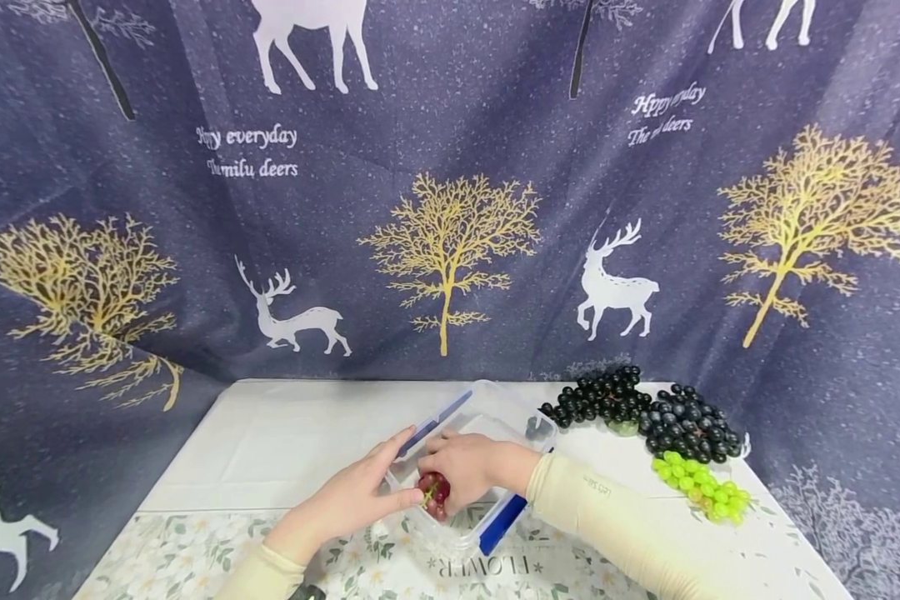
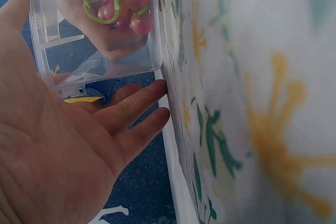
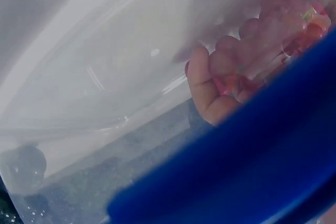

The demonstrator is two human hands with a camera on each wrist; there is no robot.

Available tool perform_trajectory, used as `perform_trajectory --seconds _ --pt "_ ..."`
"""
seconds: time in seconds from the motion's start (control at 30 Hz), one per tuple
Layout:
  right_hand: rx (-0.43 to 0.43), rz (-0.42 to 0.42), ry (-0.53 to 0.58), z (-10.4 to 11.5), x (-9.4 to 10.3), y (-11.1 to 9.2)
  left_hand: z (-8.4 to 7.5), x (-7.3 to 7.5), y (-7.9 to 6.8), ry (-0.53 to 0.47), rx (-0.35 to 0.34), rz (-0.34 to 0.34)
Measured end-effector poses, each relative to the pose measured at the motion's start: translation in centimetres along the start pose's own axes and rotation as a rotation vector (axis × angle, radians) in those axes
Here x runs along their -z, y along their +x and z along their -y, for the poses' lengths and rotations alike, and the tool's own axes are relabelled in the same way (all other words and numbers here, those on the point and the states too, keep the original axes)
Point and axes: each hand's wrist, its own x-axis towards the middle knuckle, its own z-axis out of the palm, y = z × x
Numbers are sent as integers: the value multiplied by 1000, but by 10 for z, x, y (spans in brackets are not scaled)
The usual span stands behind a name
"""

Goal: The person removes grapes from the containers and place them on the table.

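Note:
A clear plastic container (image 1: 512, 392) with blue clips on its sides stands on the table in the head view. Inside it, my right hand (image 1: 471, 468) grips a bunch of red grapes (image 1: 435, 493) near the left wall. Green stems show among those grapes in the left wrist view. My left hand (image 1: 348, 504) holds the container's left corner, thumb over the rim and fingers outside against the wall. A blue clip (image 3: 226, 156) hides part of my right hand in the right wrist view, where its curled fingers (image 3: 202, 85) lie against the grapes.
At the back right of the table lie black grapes (image 1: 600, 396), a dark blue-black bunch (image 1: 690, 423) and bright green grapes (image 1: 701, 486). A floral cloth (image 1: 202, 550) covers the near part of the white table (image 1: 270, 442). Behind hangs a dark curtain (image 1: 450, 125) with deer and trees.

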Motion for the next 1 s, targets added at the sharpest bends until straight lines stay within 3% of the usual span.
perform_trajectory --seconds 1.0 --pt "-23 72 63 -5 0 2 1 -2 1 35 -2 -28"
